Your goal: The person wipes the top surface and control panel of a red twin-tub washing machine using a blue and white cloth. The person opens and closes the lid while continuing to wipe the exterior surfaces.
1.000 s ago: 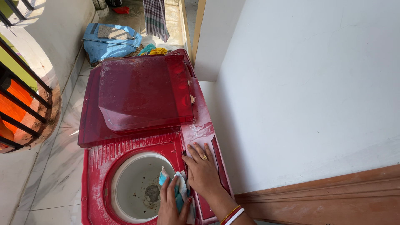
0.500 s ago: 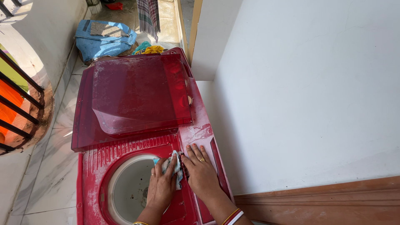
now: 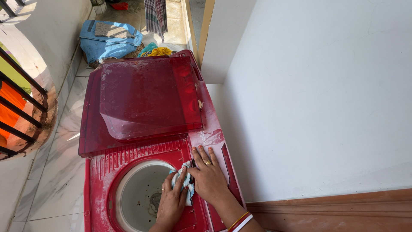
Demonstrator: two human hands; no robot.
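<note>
head view, looking down on a red twin-tub washing machine [image 3: 103,180] standing against a white wall [image 3: 326,94]. left hand [image 3: 171,202] lay palm down on a small light blue and white cloth [image 3: 185,182], fingers curled over it and pressing it to the machine top at the right rim of the open tub [image 3: 139,195]; loose grip, fingers bent not fisted, ring on one finger. cloth sat bunched between the two hands, partly hidden under the left fingers, touching the red deck right beside the tub opening. right hand [image 3: 208,176] was flat on the red deck just right of the cloth, fingers spread and stretched forward, holding nothing; thumb side touched the cloth edge. ring on one finger, red and white bangles [image 3: 240,221] at the wrist.

tub was open, pale grey inside, some dark debris at the bottom. dusty white film was on the red deck around it, ribbed strip just behind the opening. translucent red lids [image 3: 141,101] covered the far half of the machine, one stacked on the other, slightly askew. control panel strip [image 3: 210,133] ran along the right edge next to the wall.

rest: marble floor [image 3: 47,172] left of the machine, black railing [image 3: 17,111] at far left with orange behind it. blue bundle [image 3: 109,41] on the floor beyond the machine, yellow and teal clothes [image 3: 156,51] beside it, checked cloth [image 3: 155,15] hanging at top. wooden skirting [image 3: 334,210] along the wall base at lower right.
</note>
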